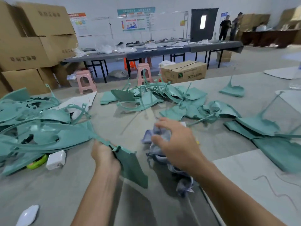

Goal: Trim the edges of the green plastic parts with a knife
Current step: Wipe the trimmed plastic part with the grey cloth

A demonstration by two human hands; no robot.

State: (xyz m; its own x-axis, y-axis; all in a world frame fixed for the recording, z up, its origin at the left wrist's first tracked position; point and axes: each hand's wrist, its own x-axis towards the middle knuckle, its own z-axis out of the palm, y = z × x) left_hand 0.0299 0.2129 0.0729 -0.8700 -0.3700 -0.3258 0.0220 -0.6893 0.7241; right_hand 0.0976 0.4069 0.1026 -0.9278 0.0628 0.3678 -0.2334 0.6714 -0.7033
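Hands first: we see the left hand gripping 1 green plastic part by its upper edge, the panel hanging down over the grey table. Just right of that part, our right hand hovers with fingers loosely spread above a crumpled blue-white cloth; we cannot tell if it touches. Left of the held part lie a heap of green parts, a white adapter and a lime-green object. Beyond it sits another green pile.
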